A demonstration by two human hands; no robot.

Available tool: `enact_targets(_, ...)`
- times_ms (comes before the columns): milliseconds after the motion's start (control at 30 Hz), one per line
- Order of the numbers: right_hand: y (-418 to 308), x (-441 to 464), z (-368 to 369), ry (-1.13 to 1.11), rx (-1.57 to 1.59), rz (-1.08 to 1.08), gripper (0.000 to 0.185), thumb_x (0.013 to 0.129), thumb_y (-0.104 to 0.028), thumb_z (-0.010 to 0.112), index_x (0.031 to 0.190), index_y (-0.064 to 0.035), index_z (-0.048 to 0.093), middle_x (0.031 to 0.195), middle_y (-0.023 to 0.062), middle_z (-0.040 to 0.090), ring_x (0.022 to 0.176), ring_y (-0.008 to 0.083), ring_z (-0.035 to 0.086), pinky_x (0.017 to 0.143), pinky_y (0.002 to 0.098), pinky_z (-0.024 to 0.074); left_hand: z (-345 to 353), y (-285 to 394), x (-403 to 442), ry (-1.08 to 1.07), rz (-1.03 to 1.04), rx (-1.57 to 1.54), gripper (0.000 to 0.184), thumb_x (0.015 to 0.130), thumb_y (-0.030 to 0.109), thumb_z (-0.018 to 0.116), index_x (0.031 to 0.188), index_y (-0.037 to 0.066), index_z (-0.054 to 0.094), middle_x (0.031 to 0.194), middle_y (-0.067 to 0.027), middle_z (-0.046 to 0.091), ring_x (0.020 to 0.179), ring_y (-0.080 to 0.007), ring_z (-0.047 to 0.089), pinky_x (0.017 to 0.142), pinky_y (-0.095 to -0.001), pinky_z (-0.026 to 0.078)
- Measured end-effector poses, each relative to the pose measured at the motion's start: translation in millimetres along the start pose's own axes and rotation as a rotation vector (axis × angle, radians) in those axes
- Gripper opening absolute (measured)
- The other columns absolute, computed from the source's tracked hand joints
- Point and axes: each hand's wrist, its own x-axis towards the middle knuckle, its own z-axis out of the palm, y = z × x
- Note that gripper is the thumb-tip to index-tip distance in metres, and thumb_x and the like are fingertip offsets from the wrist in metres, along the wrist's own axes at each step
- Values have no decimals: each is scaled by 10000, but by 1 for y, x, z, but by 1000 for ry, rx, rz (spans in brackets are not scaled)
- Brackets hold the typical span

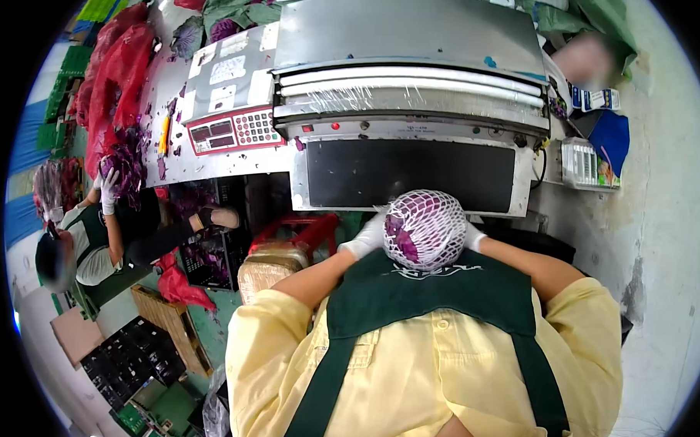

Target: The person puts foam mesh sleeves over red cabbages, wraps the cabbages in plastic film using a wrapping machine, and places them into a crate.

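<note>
A purple cabbage in a white foam net (425, 230) is held close to my chest, in front of the black plate (410, 172) of the wrapping machine. My left hand (370, 233), in a white glove, presses against the cabbage's left side, its fingers largely behind the net. On the right side my right hand (474, 236), also gloved, grips it, mostly hidden by the cabbage. Beyond the plate, clear film lies over the white rollers (407, 82) of the machine.
A scale with a red-framed keypad (235, 131) stands left of the machine. Further left lie a yellow knife (164, 136) and red net bags (118, 80). A seated co-worker (89, 243) holds a purple cabbage. Boxes of labels (579, 163) sit at the right.
</note>
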Motion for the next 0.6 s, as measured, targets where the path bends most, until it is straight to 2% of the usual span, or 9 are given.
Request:
enact_targets(67, 21, 12, 38, 126, 532, 36, 299, 919, -178, 488, 1166, -80, 624, 1238, 149, 593, 1148, 276, 543, 1003, 338, 405, 0, 6, 5, -148, 151, 148, 379, 984, 251, 416, 1300, 63, 509, 1349, -76, 504, 1215, -200, 458, 1068, -314, 339)
enact_targets(200, -55, -4, -42, 278, 566, 43, 342, 877, -291, 549, 1154, -102, 620, 1167, 105, 635, 1076, 297, 589, 902, 343, 469, 3, 2, -3, 22, 9, -764, 327, 1002, 212, 372, 1266, 85, 517, 1293, -87, 537, 1182, -201, 497, 1048, -344, 369)
enact_targets(267, -145, 4, -128, 278, 13, 41, 230, 844, -267, 568, 1006, -118, 635, 1012, 78, 628, 960, 297, 582, 835, 352, 470, -38, 50, -13, 201, -25, -614, 175, 954, 164, 470, 1040, 86, 602, 1043, -86, 645, 976, -197, 605, 904, -350, 451)
enact_targets(333, -211, 12, -196, 372, -231, -207, 154, 835, -238, 572, 902, -107, 617, 938, 52, 579, 944, 284, 520, 854, 341, 425, -90, 126, -24, 506, -79, 192, 109, 900, 185, 558, 860, 93, 602, 848, -73, 641, 788, -229, 620, 764, -376, 463)
enact_targets(367, -222, 21, -205, 455, 218, -410, 173, 877, -227, 552, 945, -82, 617, 1003, 51, 557, 1017, 273, 474, 916, 337, 384, -105, 139, -28, 675, -22, 565, 130, 872, 201, 598, 795, 96, 588, 773, -68, 621, 705, -250, 606, 703, -395, 452)
enact_targets(400, -246, 24, -212, 177, 766, -291, 194, 925, -212, 521, 1028, -72, 609, 1028, 46, 559, 1046, 228, 491, 944, 320, 391, -121, 137, -32, 913, 390, 560, 136, 860, 214, 612, 779, 108, 585, 788, -66, 599, 713, -262, 575, 658, -401, 419)
enact_targets(433, -270, 26, -219, 6, 1305, -58, 222, 973, -196, 491, 1111, -63, 602, 1053, 41, 562, 1074, 183, 509, 972, 304, 399, -134, 139, -40, 953, 468, 553, 105, 820, 231, 650, 799, 134, 617, 883, -49, 615, 824, -256, 578, 726, -413, 425)
enact_targets(533, -264, 58, -170, -156, 1548, -253, 238, 987, -132, 469, 1204, -75, 546, 1081, 22, 577, 963, 87, 560, 874, 243, 461, -185, 175, -55, 714, 924, 529, 91, 818, 234, 658, 888, 176, 662, 1045, -17, 636, 1091, -283, 539, 947, -424, 399)
enact_targets(600, -270, 77, -157, -182, 1495, -291, 236, 988, -113, 462, 1209, -79, 537, 1090, 22, 583, 921, 65, 569, 834, 230, 476, -200, 172, -59, 155, 716, -90, 116, 904, 199, 607, 912, 85, 628, 1048, -60, 640, 1060, -228, 575, 946, -374, 431)
